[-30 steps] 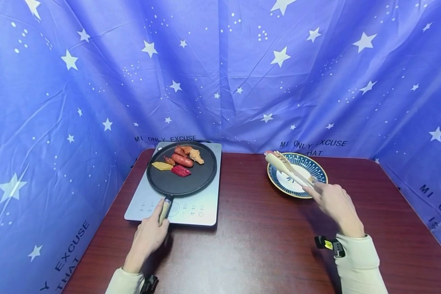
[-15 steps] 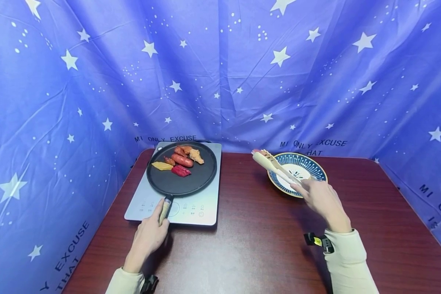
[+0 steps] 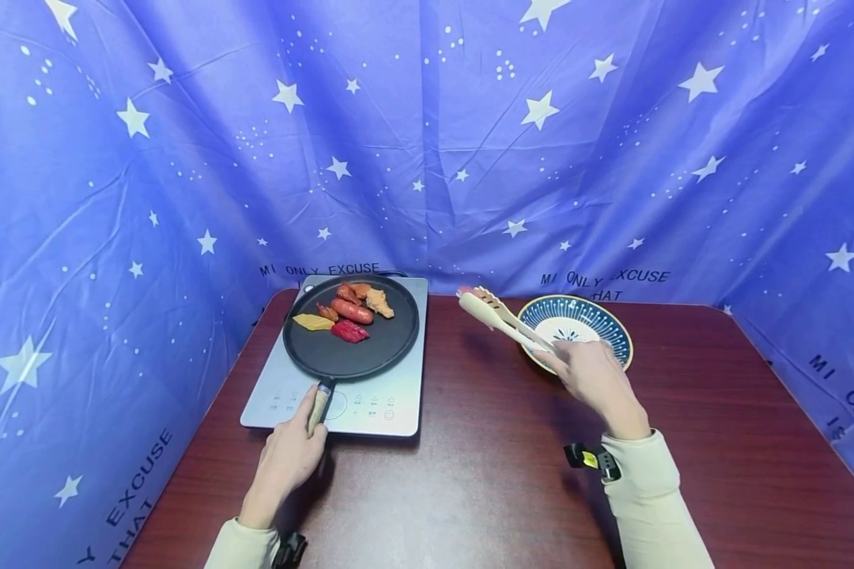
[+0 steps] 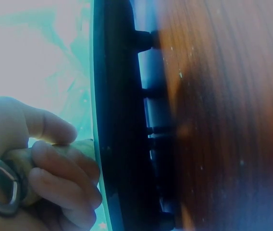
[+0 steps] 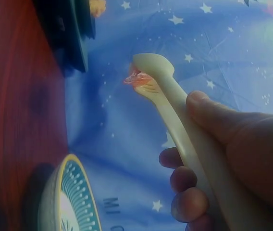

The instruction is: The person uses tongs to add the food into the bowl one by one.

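My left hand [image 3: 292, 454] grips the handle [image 3: 319, 407] of a flat black frying pan [image 3: 349, 357] on a silver induction cooktop [image 3: 398, 395]. In the pan lie a sausage [image 3: 352, 310], a red piece [image 3: 350, 330], a yellow piece [image 3: 313, 322] and several brown, fried-looking pieces [image 3: 379, 302]. My right hand [image 3: 598, 383] holds cream tongs [image 3: 501, 320], squeezed between thumb and fingers. Their tips pinch a small pinkish-red piece [image 5: 135, 78], partly hidden by the tongs. Behind the right hand stands a blue-and-white patterned bowl [image 3: 615, 332], partly covered by hand and tongs.
Everything stands on a dark red wooden table [image 3: 470, 474]. A blue star-printed curtain [image 3: 427, 158] closes off the back and both sides. Between cooktop and bowl runs a stretch of bare tabletop. A black cable [image 3: 391, 273] lies behind the cooktop.
My right hand has moved left with the tongs and the pinkish piece, from over the bowl towards the pan. The left hand and pan have stayed put.
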The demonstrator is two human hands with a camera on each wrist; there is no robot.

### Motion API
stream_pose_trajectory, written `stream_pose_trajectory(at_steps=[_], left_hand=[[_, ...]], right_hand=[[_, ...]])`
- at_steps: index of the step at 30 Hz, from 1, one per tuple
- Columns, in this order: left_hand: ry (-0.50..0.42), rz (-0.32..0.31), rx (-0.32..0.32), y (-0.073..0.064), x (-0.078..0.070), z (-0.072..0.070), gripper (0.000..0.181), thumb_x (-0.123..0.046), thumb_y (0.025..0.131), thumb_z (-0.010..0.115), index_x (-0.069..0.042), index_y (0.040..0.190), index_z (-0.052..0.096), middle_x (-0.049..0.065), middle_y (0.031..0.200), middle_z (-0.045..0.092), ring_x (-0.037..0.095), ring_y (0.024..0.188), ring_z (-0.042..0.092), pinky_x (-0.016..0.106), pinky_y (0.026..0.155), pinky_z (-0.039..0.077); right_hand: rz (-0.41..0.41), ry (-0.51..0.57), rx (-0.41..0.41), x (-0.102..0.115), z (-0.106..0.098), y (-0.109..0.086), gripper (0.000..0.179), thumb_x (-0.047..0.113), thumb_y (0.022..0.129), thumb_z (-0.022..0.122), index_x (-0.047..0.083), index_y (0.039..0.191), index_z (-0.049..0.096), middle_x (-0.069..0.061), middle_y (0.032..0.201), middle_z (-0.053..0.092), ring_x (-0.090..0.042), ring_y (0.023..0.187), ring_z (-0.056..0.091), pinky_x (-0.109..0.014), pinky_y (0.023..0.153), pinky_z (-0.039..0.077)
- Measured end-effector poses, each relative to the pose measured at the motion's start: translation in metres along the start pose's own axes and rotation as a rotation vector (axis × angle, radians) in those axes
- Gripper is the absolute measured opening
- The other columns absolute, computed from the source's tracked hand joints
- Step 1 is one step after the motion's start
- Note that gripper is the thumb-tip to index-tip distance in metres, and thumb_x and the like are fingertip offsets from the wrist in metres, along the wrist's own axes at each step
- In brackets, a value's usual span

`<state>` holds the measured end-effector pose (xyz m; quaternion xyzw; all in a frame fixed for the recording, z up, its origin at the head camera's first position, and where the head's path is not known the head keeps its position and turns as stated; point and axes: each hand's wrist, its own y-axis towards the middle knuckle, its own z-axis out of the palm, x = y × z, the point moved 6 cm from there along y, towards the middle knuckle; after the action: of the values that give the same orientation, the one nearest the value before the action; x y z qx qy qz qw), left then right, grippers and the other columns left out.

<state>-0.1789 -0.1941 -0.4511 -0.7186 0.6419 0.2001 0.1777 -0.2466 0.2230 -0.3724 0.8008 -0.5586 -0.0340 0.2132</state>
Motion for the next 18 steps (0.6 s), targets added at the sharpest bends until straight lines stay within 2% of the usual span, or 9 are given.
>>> stream_pose_trajectory(at_steps=[4,9,18], left_hand=[[0.001,-0.003,0.001,0.0,0.0,0.001,0.066,-0.021,0.085,0.049,-0.016,0.149,0.031,0.026,0.103,0.062,0.027,0.061,0.052,0.043,0.053,0.041],[0.001,-0.001,0.002,0.001,0.0,0.002,0.066,-0.021,0.086,0.049,-0.017,0.149,0.031,0.025,0.102,0.062,0.027,0.061,0.052,0.042,0.052,0.041],[0.002,0.001,-0.004,0.001,0.001,0.002,0.066,-0.021,0.085,0.049,-0.017,0.149,0.031,0.026,0.102,0.063,0.028,0.063,0.054,0.043,0.053,0.041]], right_hand=[[0.008,0.016,0.016,0.007,0.005,0.005,0.04,0.043,0.09,0.059,0.02,0.061,0.044,0.006,0.05,0.037,-0.016,0.049,0.042,-0.041,0.053,0.033],[0.019,0.067,0.037,0.016,0.011,0.009,0.04,0.043,0.09,0.059,0.02,0.061,0.046,0.005,0.053,0.037,-0.017,0.05,0.04,-0.036,0.047,0.031],[-0.042,0.126,0.033,0.042,0.017,0.02,0.033,0.039,0.088,0.063,0.018,0.065,0.053,0.007,0.052,0.04,-0.015,0.049,0.04,-0.036,0.048,0.034]])
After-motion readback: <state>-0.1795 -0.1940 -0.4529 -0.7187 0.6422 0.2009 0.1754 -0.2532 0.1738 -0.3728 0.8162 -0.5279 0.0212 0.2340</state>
